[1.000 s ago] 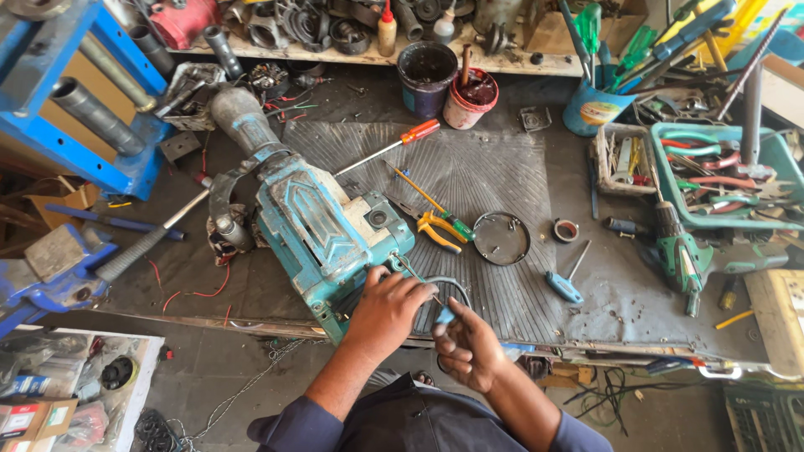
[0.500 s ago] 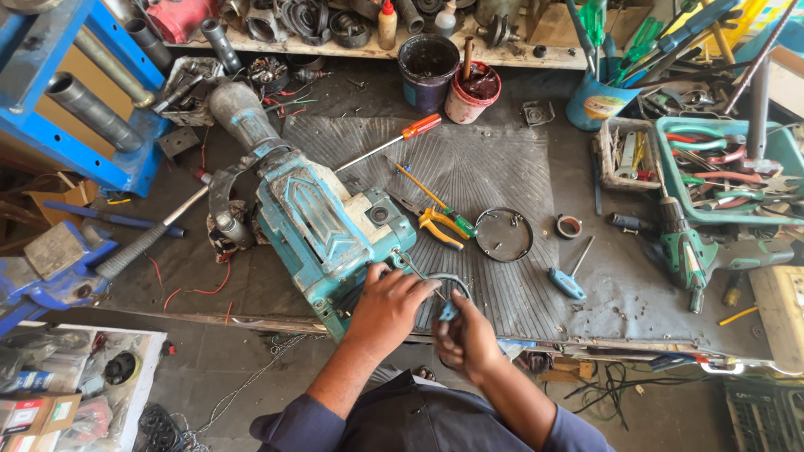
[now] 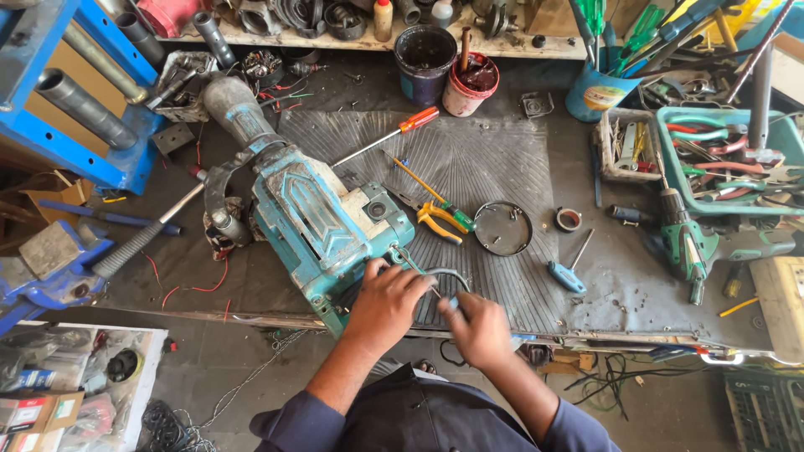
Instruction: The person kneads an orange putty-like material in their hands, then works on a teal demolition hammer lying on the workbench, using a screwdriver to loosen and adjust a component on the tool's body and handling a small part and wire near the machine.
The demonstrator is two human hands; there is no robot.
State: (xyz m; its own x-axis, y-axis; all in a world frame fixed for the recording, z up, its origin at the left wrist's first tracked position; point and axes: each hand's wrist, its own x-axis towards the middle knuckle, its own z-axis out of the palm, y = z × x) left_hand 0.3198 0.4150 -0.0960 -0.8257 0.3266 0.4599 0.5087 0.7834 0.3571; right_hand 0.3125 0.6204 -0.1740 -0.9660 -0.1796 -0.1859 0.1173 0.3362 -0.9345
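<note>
1. Fingers of the left hand lie spread and flat on the near end of the teal demolition hammer, pressing its casing rather than closing round anything.
2. Fingers of the right hand are curled narrow, pinching a small tool or part too small to tell, beside the grey curved handle loop.
3. That hammer lies on its side on the ribbed grey mat, its grey nose pointing up-left.
4. Just right of it lie yellow-handled pliers and a round dark cover plate.
5. Farther up rests an orange-handled screwdriver; well right, a green cordless drill lies below a teal tray of tools.
</note>
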